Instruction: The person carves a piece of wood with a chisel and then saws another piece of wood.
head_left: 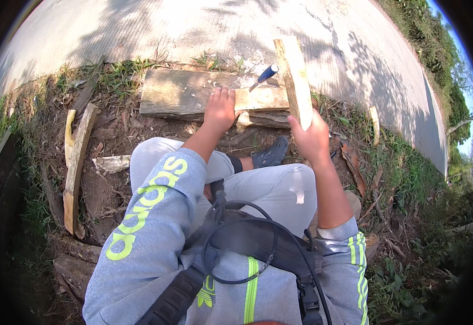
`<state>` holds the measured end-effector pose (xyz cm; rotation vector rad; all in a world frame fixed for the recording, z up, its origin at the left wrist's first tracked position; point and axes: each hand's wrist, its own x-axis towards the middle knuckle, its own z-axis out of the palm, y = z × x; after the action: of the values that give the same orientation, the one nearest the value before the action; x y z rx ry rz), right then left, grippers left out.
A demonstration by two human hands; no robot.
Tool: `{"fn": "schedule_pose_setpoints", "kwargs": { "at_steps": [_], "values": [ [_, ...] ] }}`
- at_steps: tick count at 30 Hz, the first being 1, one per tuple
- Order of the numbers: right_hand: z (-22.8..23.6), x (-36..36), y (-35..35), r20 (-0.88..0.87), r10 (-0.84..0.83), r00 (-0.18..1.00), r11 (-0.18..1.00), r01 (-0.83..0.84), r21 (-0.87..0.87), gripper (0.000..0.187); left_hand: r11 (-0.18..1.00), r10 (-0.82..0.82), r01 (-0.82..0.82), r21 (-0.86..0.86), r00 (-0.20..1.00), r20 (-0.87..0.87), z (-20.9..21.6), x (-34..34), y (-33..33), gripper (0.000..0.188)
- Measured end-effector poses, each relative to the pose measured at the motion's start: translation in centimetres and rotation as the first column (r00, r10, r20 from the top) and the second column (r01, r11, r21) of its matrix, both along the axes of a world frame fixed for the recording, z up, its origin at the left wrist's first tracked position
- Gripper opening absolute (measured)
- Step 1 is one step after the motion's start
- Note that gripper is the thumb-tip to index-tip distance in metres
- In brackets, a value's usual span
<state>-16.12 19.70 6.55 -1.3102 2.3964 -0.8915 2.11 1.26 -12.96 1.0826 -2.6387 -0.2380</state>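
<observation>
My left hand (220,110) is pressed down over the left end of a pale strip of wood (271,99). Under the strip lies a broad, weathered plank (171,93). A blue-handled chisel (264,75) stands tilted with its tip at the strip, and neither hand touches it. My right hand (310,136) is closed around the lower end of a thick wooden stick (295,76), raised just right of the chisel. How far the left fingers wrap under the strip is hidden.
A long wooden piece (78,165) lies on the dirt at left, near a short offcut (112,163). A dark clog (271,154) is on my foot below the plank. Beyond the plank runs a concrete road (193,32); grass and bushes line the right. A black cable (271,227) loops over my lap.
</observation>
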Motion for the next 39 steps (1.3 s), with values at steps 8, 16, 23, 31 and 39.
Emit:
{"fn": "schedule_pose_setpoints", "kwargs": {
  "at_steps": [8, 16, 23, 31, 39],
  "values": [
    [-1.9, -0.1, 1.2, 0.026, -0.059, 0.998, 0.998, 0.059, -0.037, 0.023, 0.996, 0.058, -0.059, 0.069, 0.998, 0.019, 0.8, -0.2, -0.2, 0.082],
    [-1.8, 1.2, 0.9, 0.132, -0.130, 0.983, 0.975, 0.151, -0.165, 0.028, 0.992, 0.097, -0.100, 0.082, 0.994, 0.043, 0.1, -0.5, -0.1, 0.084],
    [-1.7, 0.7, 1.5, -0.070, -0.076, 0.995, 0.994, 0.070, -0.086, 0.030, 0.994, 0.085, -0.085, 0.064, 0.996, 0.007, 0.1, -0.5, -0.3, 0.080],
    [0.0, -1.2, 2.0, 0.269, -0.024, 0.963, 0.993, 0.053, -0.101, 0.024, 0.993, 0.089, -0.091, 0.078, 0.995, 0.036, 0.0, -0.5, 0.2, 0.078],
    [-3.0, -2.3, 2.3, 0.358, -0.091, 0.929, 0.988, 0.131, -0.087, 0.034, 0.992, 0.089, -0.088, 0.088, 0.996, -0.003, 0.1, -0.6, 0.0, 0.078]
  ]
}}
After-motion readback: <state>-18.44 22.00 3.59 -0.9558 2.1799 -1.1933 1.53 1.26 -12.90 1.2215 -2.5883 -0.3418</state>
